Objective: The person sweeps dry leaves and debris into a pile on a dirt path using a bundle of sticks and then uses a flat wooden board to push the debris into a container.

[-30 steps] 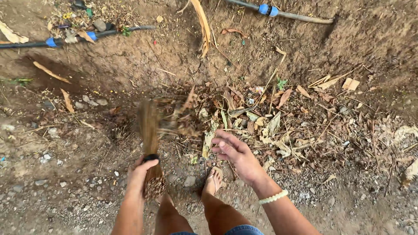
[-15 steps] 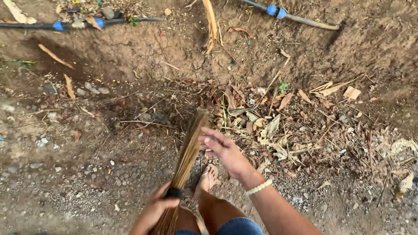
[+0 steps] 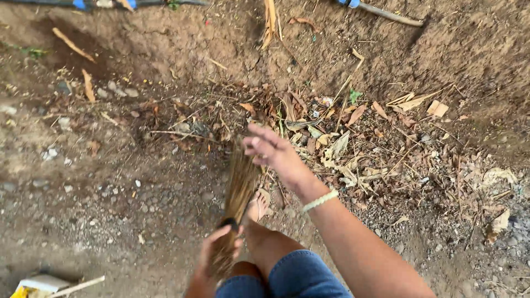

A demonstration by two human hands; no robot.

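**Operator:** Beside the leaf pile (image 3: pixel 353 149), what is each of the hands doing?

**Inspector:** Left hand (image 3: pixel 216 259) is clenched around the bound end of the stick broom (image 3: pixel 238 190), at the dark band. The bristles slant up and away from it, blurred, with their tips at the near-left edge of the leaf pile. Right hand (image 3: pixel 274 153) is released, fingers spread, grasping nothing; it sits over the broom's bristle end, and contact cannot be confirmed. A pale bracelet (image 3: pixel 319 201) is on that wrist.

**Operator:** Progress status?

**Inspector:** Judged partial. Dry leaves and twigs are gathered into one loose heap, just beyond the bare foot (image 3: pixel 257 205). Ground left of the leaf pile shows mostly gravel and bare dirt, so it appears swept. Right of the leaf pile, scattered leaves and scraps remain across the soil. Beyond it, loose husk pieces (image 3: pixel 72 45) lie uncollected near the pipes (image 3: pixel 386 13).
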